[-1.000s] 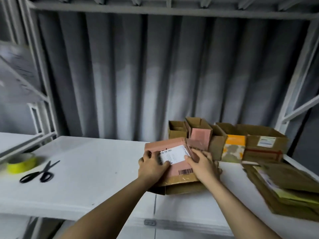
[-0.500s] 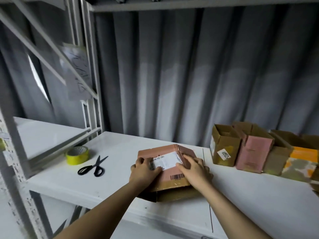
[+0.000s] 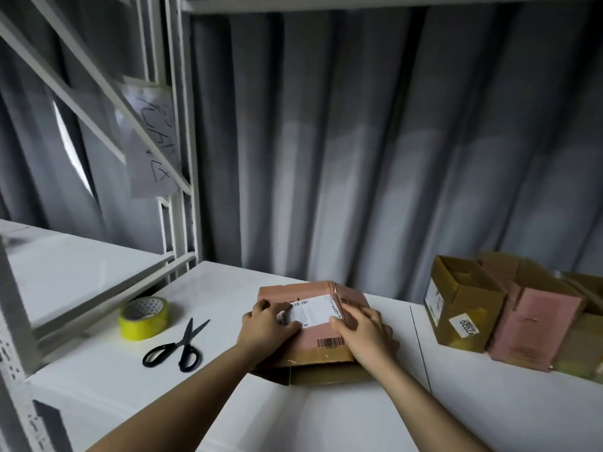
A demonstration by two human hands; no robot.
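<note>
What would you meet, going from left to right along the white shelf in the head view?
yellow tape roll → scissors → left hand → right hand → open brown box → pink carton

The parcel (image 3: 321, 332) lies near the front middle of the shelf (image 3: 326, 415), on top of a carton (image 3: 326, 375). The left hand (image 3: 267, 324) rests on its left part, the right hand (image 3: 365, 331) on its right, with the label (image 3: 313, 311) between them. The scissors (image 3: 177, 342) lie to the left, with the tape roll (image 3: 143, 318) just behind and left of them. A row of boxes (image 3: 463, 311) stands well apart to the right.
</note>
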